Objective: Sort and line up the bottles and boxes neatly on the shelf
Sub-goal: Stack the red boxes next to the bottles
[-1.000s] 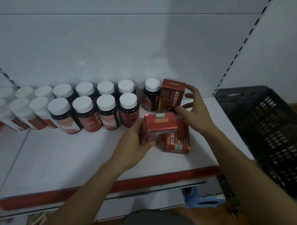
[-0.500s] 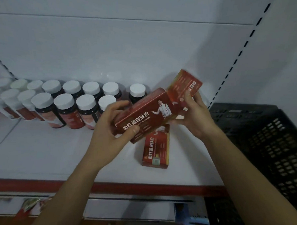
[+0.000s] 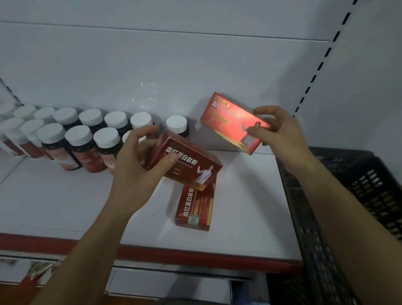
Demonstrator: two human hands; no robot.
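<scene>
My left hand [image 3: 137, 163] grips a red box [image 3: 190, 165] lifted off the white shelf [image 3: 55, 203], its printed face towards me. My right hand [image 3: 279, 132] pinches the end of a second red box [image 3: 226, 121], held tilted in the air near the back wall. A third red box [image 3: 195, 207] lies flat on the shelf below the first. Two rows of dark bottles with white caps [image 3: 81, 138] stand along the back left; a single bottle [image 3: 177, 126] stands at the right end, partly hidden by the held box.
A black slotted plastic crate [image 3: 354, 205] stands at the right, against the shelf end. The shelf has a red front edge [image 3: 191, 255]. A perforated upright [image 3: 318, 72] runs up the back wall at the right. Lower shelves with packets show below.
Both hands have lifted their boxes and moved them apart: the right box rose to the right, and the left box turned face up. The box lying on the shelf stayed put.
</scene>
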